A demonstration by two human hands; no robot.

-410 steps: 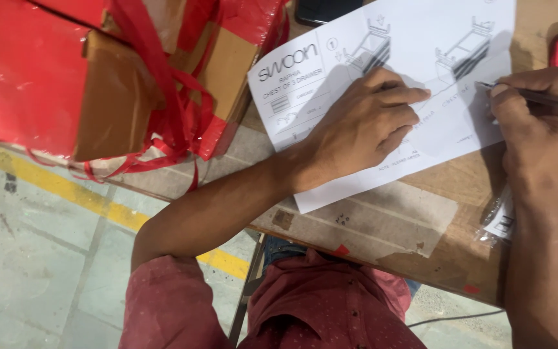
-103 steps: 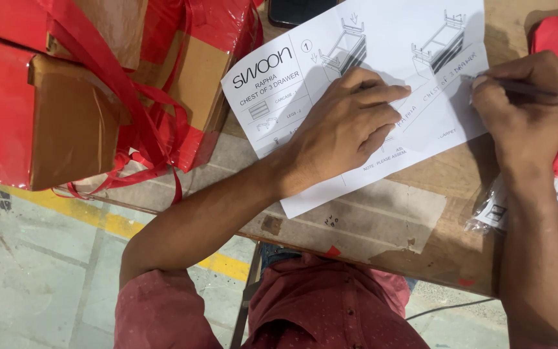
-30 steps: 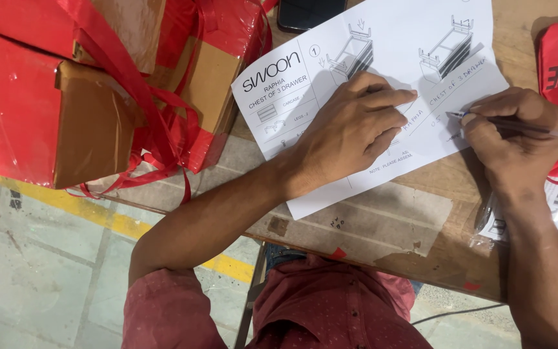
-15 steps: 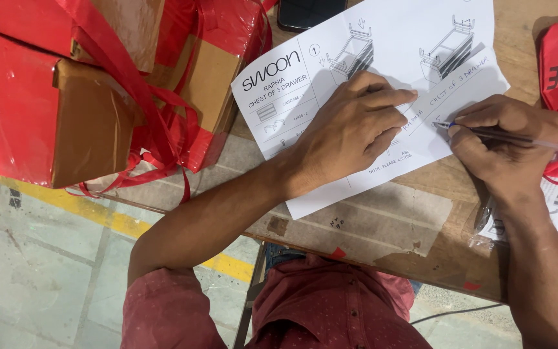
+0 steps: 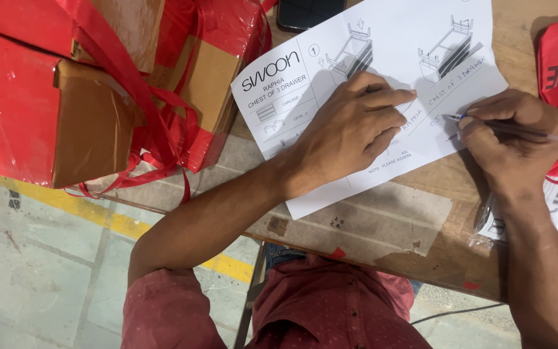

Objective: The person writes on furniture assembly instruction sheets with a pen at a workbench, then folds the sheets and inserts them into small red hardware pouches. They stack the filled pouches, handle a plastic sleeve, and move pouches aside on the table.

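My left hand (image 5: 347,132) lies flat, fingers spread, pinning the paper sheet (image 5: 382,71) near the table's (image 5: 382,226) far edge. My right hand (image 5: 518,139) is closed around a pen (image 5: 518,129), tip on the sheet's right part.

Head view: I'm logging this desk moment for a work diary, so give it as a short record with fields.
left hand: flat on the white instruction sheet, pinning it
right hand: holding a pen, tip on the sheet
surface: wooden table
left of sheet: cardboard boxes wrapped in red tape
top edge: dark phone
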